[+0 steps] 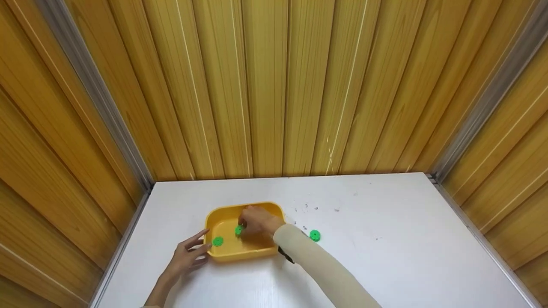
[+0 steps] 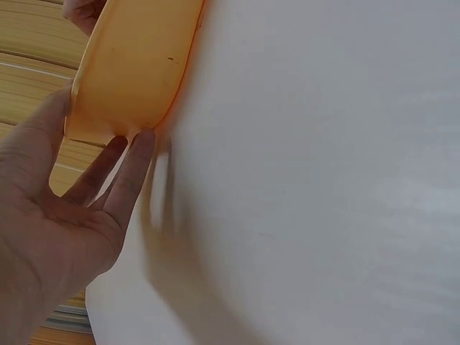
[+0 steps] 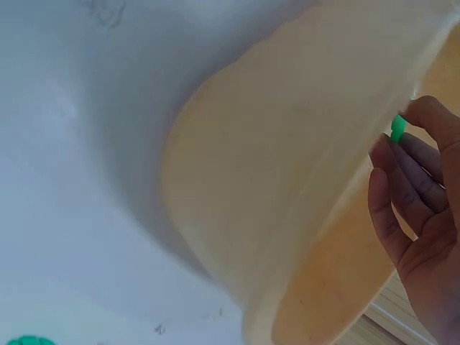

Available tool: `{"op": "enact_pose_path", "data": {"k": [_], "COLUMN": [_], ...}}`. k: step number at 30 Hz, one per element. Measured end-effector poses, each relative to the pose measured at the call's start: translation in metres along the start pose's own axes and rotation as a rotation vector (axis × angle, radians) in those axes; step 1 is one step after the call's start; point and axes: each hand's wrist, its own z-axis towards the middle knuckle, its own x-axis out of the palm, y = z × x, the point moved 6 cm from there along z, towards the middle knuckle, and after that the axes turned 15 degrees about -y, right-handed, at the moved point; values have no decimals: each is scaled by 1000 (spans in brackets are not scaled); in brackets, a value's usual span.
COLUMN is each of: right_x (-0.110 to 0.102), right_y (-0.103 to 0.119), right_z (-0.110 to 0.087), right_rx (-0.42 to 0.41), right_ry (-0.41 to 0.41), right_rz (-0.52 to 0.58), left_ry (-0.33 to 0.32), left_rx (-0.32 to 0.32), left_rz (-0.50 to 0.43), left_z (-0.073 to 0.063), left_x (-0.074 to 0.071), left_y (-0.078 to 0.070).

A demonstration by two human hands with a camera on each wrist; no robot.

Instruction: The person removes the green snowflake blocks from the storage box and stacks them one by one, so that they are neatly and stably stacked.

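Note:
A yellow plastic bin [image 1: 244, 256] stands on the white table. My left hand [image 1: 185, 256] is at its left end, its fairly straight fingers touching the end wall [image 2: 136, 79] and rim. Over the inside of the bin, my right hand [image 1: 257, 220] pinches a small green gear-like disc [image 1: 238, 230] between thumb and fingertips. Only an edge of that disc [image 3: 398, 128] shows in the right wrist view. Another green disc [image 1: 218, 241] lies on the bin floor near the left end. Outside, to the right of the bin, a green disc [image 1: 315, 235] lies on the table.
The white table [image 1: 385, 265] carries small dark marks right of the bin. Wood-look panels [image 1: 265, 85] wall it at the back and on both sides, with grey metal posts [image 1: 98, 85] in the corners.

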Motion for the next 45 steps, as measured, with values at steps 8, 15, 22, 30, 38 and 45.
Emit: {"op": "enact_pose_path", "data": {"k": [8, 15, 22, 30, 38, 45], "right_x": [-39, -64, -82, -102, -112, -118], "right_y": [-17, -33, -41, -59, -83, -100], "right_z": [3, -8, -25, -51, -75, -95], "right_rx": [-92, -86, -100, -101, -33, -4], "right_ry": [-75, -112, -155, -196, -189, -206], "right_rz": [37, 88, 131, 154, 180, 177], "left_ry": [-2, 18, 6, -2, 0, 8], "left_rx": [38, 33, 29, 17, 6, 4], "left_rz": [-9, -40, -45, -31, -37, -40], "left_z": [14, 17, 15, 16, 18, 19], "left_x": [2, 10, 12, 16, 18, 18], "left_y": [-17, -21, -18, -16, -16, -13]}}
